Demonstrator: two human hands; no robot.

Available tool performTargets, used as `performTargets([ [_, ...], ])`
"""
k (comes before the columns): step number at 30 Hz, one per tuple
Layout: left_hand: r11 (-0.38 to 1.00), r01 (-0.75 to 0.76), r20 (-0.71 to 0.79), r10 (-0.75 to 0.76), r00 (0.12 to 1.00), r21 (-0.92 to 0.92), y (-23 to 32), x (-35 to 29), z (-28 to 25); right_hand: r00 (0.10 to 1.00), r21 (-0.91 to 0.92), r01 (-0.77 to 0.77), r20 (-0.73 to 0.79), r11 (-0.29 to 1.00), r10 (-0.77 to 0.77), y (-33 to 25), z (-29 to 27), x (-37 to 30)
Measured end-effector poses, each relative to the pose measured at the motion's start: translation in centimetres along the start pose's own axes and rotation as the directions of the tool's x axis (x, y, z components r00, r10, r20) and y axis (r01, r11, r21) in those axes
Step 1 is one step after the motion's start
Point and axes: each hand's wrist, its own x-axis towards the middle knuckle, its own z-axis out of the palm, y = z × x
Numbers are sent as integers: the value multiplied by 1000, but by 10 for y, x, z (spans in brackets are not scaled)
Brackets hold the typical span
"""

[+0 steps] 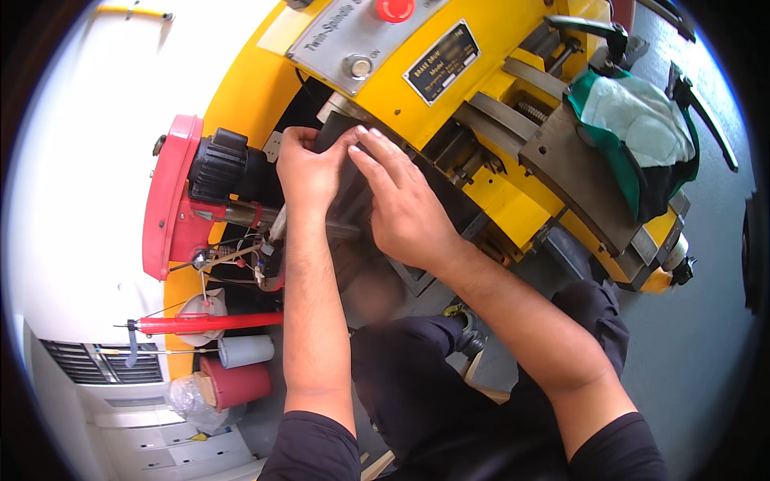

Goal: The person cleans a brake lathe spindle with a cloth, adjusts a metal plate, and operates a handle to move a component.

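My left hand [309, 172] is raised in front of the yellow machine [377, 92]. Its thumb and fingers pinch a dark flat sheet-like piece [337, 128], whose exact kind I cannot make out. Beside it my right hand [405, 200] has its fingers stretched out, with the fingertips close to the left thumb and the edge of the dark piece. The right thumb is hidden. Both hands are just below the machine's grey control panel [333, 48], which bears a red push button [395, 9] and a round metal button [358, 66].
Green-and-white work gloves [634, 128] lie over the machine's metal slide at right, near black clamp levers [706, 120]. A red machine [172, 200] with a black motor [228, 164] stands left. Below it are a red tube [212, 324] and a red bucket [241, 383].
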Motion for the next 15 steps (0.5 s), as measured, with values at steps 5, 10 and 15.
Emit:
performTargets([
  [5,770,254,270,-110,956,-585,4,-1,-18,990,-326,105,124,939,-68,0,20,22],
  [10,663,264,224,-147,964,-701,-3,-27,-25,982,-224,43,190,974,0,-13,11,22],
  [15,535,181,93,-186,978,-825,-16,-87,5,970,-82,-109,210,991,124,-30,4,-11],
])
